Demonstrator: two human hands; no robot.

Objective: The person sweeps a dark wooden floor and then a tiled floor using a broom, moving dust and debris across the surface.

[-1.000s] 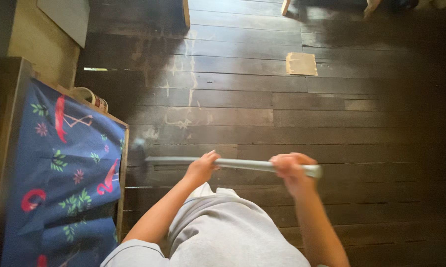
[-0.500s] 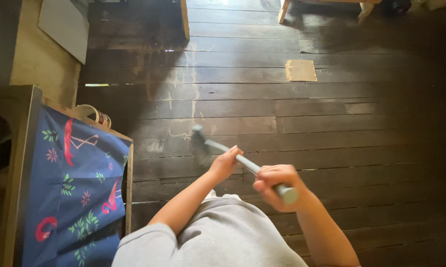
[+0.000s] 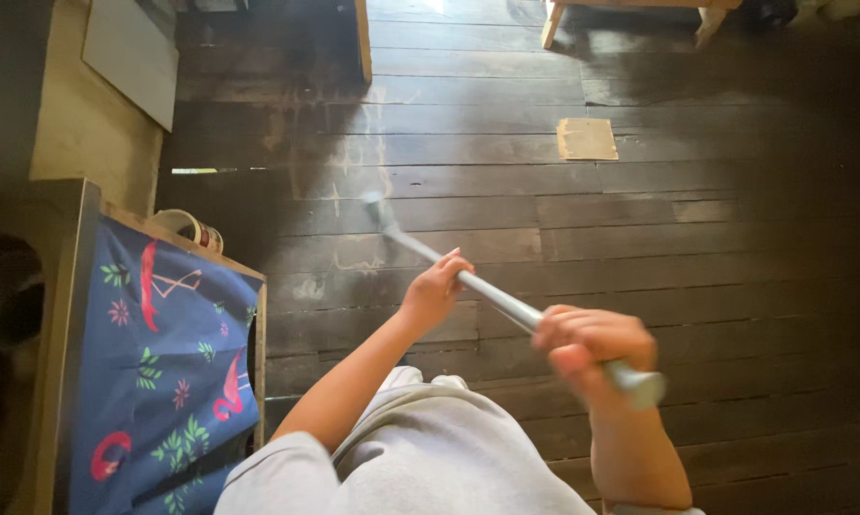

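A long grey metal pole [image 3: 506, 303] slants from the lower right up toward the middle of the dark plank floor [image 3: 697, 248]. My left hand [image 3: 433, 292] grips it partway along. My right hand [image 3: 587, 348] is closed round it near the top end, which sticks out at the lower right. The pole's far end [image 3: 378, 212] is blurred just above the boards, so its head cannot be made out. My grey clothing [image 3: 420, 448] fills the bottom middle.
A wooden frame holding blue cloth with pink flamingos [image 3: 163, 372] stands at the left. Behind it sits a round tin [image 3: 194, 227]. A pale cardboard square [image 3: 587, 138] lies on the floor. Wooden furniture legs [image 3: 552, 21] and a post [image 3: 362, 43] stand at the far edge.
The pole has swung from lying level across my body toward the left to slanting forward. Its far end moved right and farther out over the floor; both hands shifted right.
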